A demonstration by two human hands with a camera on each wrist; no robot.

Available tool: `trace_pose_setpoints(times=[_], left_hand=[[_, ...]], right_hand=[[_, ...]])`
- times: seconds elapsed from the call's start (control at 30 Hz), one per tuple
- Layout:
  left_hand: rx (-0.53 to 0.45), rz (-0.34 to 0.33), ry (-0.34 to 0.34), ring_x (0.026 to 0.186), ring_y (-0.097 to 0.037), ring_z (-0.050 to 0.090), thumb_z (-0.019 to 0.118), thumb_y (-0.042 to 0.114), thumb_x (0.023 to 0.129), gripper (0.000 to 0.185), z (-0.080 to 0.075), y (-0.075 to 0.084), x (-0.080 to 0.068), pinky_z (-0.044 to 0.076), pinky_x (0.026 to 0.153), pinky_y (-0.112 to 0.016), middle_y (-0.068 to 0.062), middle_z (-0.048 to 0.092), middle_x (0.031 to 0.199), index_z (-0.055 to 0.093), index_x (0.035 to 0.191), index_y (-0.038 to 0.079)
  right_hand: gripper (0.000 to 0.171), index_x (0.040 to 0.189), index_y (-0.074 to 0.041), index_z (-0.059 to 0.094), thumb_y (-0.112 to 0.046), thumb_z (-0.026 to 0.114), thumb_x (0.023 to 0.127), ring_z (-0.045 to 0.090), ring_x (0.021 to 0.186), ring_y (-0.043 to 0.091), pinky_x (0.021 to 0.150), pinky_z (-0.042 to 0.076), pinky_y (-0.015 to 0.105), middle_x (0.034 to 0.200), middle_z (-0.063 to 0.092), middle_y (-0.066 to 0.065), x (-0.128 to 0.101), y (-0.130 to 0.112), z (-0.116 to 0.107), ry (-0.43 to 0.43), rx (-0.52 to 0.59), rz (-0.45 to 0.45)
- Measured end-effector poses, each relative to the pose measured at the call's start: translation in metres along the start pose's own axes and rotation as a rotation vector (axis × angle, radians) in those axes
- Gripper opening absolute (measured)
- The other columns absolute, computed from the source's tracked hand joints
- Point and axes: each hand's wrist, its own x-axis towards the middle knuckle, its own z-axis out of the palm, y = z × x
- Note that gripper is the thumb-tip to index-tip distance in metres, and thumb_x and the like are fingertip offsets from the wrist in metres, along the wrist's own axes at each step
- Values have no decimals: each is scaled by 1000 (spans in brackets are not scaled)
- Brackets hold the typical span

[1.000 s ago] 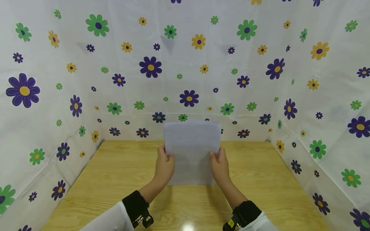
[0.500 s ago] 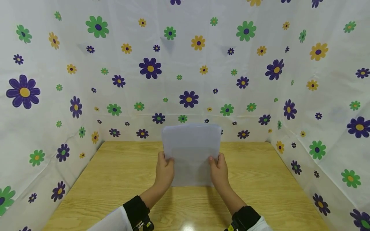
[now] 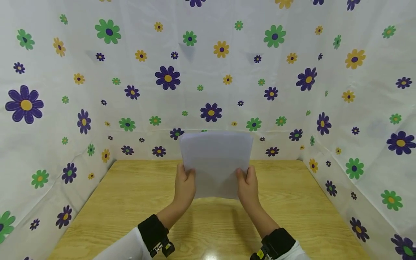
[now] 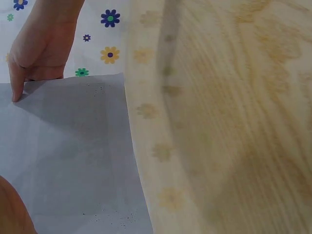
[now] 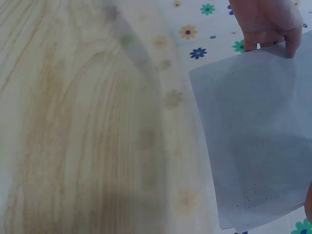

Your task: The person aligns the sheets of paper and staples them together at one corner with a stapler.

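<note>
**Paper sheet held clear of table**

White paper sheet (image 3: 216, 162) is raised off the wooden table (image 3: 130, 202), tilted towards the flowered backdrop (image 3: 211, 72). Left hand (image 3: 184, 186) pinches its left edge, thumb on the near face. Right hand (image 3: 247, 186) pinches the right edge likewise. Wrist views show small dark specks on the sheet. Black wristbands (image 3: 152, 233) on both forearms.

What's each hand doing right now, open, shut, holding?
Left hand: pinches the left edge of the sheet of paper, held above the table.
Right hand: pinches its right edge.
</note>
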Motion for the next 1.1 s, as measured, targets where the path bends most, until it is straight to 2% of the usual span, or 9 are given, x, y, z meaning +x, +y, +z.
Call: trace_pose_setpoints(times=[0.1, 0.23, 0.4, 0.6, 0.77, 0.87, 1.0, 1.1], left_hand=[[-32, 50, -7, 120, -36, 59, 44, 14, 109, 22, 0, 7, 3, 48, 101, -60, -16, 53, 131, 45, 129, 5], [-69, 110, -27, 120, -34, 59, 44, 12, 109, 20, 0, 15, 10, 48, 102, -59, -15, 52, 131, 44, 128, 5], [-86, 125, -21, 119, -37, 58, 44, 11, 109, 19, 1, 25, 16, 48, 100, -59, -18, 51, 131, 45, 126, 2], [-59, 134, -5, 115, -34, 59, 45, 13, 109, 17, 1, 30, 17, 48, 99, -56, -14, 54, 126, 47, 123, 5], [-56, 116, -1, 112, -29, 62, 46, 15, 108, 17, 2, 19, 12, 51, 96, -53, -11, 57, 125, 48, 123, 7], [-37, 68, -1, 112, -30, 61, 46, 14, 107, 19, 2, 5, 7, 50, 95, -52, -13, 57, 125, 49, 124, 7], [34, -30, -10, 122, -31, 57, 47, 16, 106, 26, 1, -15, -4, 46, 103, -54, -14, 57, 132, 48, 131, 7], [55, -50, -29, 131, -34, 53, 47, 17, 107, 33, 1, -24, -11, 40, 110, -58, -16, 55, 139, 45, 138, 6]], right_hand=[[20, 121, 7, 48, -7, 49, 107, 60, 115, 41, 98, 48, 56, 124, 58, 27, 3, -11, -2, 4, 37, -30], [22, 124, 6, 48, -7, 49, 107, 60, 114, 37, 98, 48, 53, 125, 58, 24, 14, 0, -3, 12, 75, -90], [25, 127, 3, 47, -14, 50, 108, 60, 115, 29, 98, 49, 46, 126, 59, 18, 20, -1, -6, 5, 73, -126], [27, 127, 2, 47, -17, 49, 109, 60, 116, 29, 98, 49, 44, 128, 58, 17, 22, -4, -9, -12, 101, -137], [27, 128, 1, 47, -17, 49, 109, 61, 117, 29, 99, 50, 47, 129, 58, 15, 18, 8, -8, -9, 78, -111], [28, 130, 0, 48, -19, 50, 109, 60, 120, 32, 101, 48, 53, 131, 59, 16, 12, 18, -6, -17, 39, -68], [34, 135, -2, 47, -22, 52, 108, 55, 131, 35, 110, 42, 58, 139, 57, 17, 2, 34, -5, -46, -18, 7], [37, 139, -4, 46, -22, 54, 108, 50, 136, 35, 114, 37, 59, 142, 56, 17, -4, 43, -4, -60, -37, 37]])
